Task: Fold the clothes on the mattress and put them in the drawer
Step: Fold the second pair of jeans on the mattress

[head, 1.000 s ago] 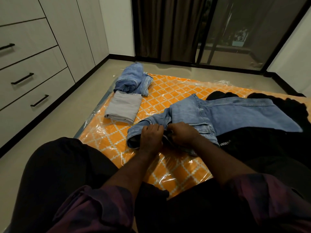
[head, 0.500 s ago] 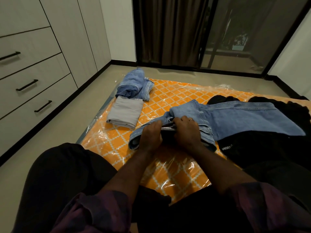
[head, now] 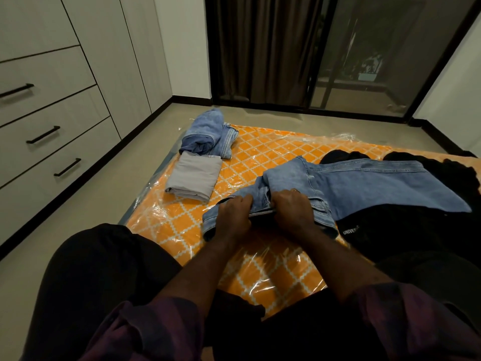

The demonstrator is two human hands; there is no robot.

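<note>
Orange mattress (head: 260, 157), both hands' grip on jeans (head: 364, 183) waistband, black garment (head: 390, 230) reading "UNIVER".

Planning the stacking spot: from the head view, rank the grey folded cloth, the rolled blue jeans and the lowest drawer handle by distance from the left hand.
1. Grey folded cloth, just beyond the left hand, to its left.
2. Rolled blue jeans, behind the grey cloth.
3. Lowest drawer handle, far left on the cabinet.

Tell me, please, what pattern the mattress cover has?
The mattress shows an orange cover with a white diamond lattice under clear plastic, seen in the head view.
</note>
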